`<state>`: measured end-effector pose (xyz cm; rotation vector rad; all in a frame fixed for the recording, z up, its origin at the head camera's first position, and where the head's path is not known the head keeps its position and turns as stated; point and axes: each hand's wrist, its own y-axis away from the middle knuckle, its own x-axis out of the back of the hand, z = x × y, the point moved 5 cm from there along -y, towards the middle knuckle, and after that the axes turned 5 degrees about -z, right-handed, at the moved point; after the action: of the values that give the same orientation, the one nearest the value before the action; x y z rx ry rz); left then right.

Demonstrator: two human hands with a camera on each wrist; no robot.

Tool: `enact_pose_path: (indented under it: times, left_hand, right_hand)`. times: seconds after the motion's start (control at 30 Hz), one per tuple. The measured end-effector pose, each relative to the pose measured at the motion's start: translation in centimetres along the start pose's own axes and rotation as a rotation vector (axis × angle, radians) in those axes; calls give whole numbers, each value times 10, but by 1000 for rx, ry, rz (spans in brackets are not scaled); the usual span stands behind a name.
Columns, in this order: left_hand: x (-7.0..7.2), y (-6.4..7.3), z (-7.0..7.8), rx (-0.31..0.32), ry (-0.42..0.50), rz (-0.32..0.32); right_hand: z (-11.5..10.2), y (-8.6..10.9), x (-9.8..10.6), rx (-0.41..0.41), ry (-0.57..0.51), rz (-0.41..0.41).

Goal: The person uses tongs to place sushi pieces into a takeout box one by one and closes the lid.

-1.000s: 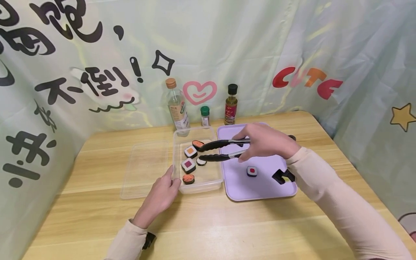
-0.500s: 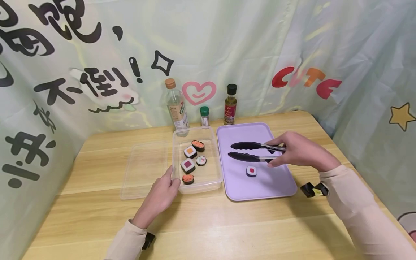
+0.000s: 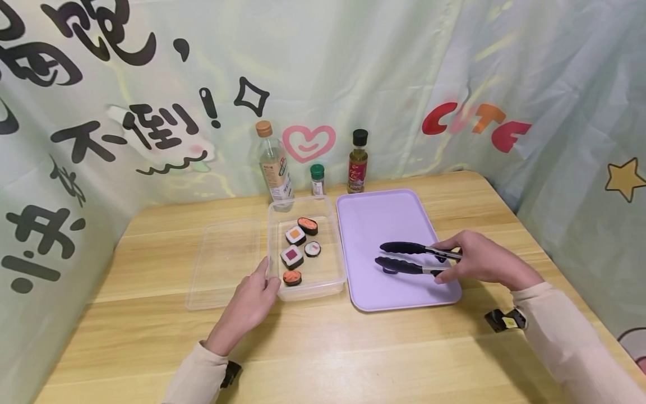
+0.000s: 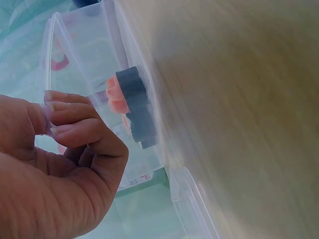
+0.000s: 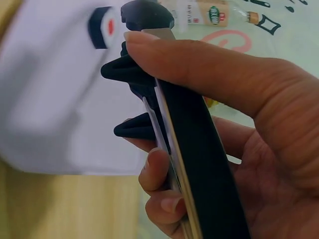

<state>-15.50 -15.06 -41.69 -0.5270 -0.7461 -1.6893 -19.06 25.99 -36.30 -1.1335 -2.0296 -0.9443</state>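
My left hand [image 3: 250, 298] pinches the near left rim of a clear plastic container [image 3: 318, 290]. Inside lie several sushi pieces: a roll with a dark red centre [image 3: 292, 256], one with an orange centre [image 3: 295, 235], a small round roll [image 3: 312, 249] and two orange-topped pieces, one of them at the front [image 3: 292, 278]. My right hand [image 3: 476, 259] grips black-tipped tongs [image 3: 404, 248], their arms apart over the lilac tray [image 3: 378, 216]. Beneath the lower tong arm, mostly hidden in the head view, sits a red-centred sushi roll [image 5: 103, 27].
A clear lid [image 3: 222, 264] lies left of the container. Behind stand a tall bottle with an orange cap [image 3: 276, 171], a small green-capped jar [image 3: 317, 180] and an olive oil bottle [image 3: 358, 168]. A printed curtain [image 3: 393, 73] surrounds the wooden table [image 3: 323, 359].
The tongs have left the container, where the small round roll now lies free. My right hand has carried them right and toward me, over the roll on the tray. My left hand stays put.
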Motion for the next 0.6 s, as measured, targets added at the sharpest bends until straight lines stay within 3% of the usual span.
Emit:
enact_pose_path:
  times: [0.6]
  left_hand:
    - [0,0,0,-9,20,-5]
  right_hand:
    - [15,7,-12,-11,-51,13]
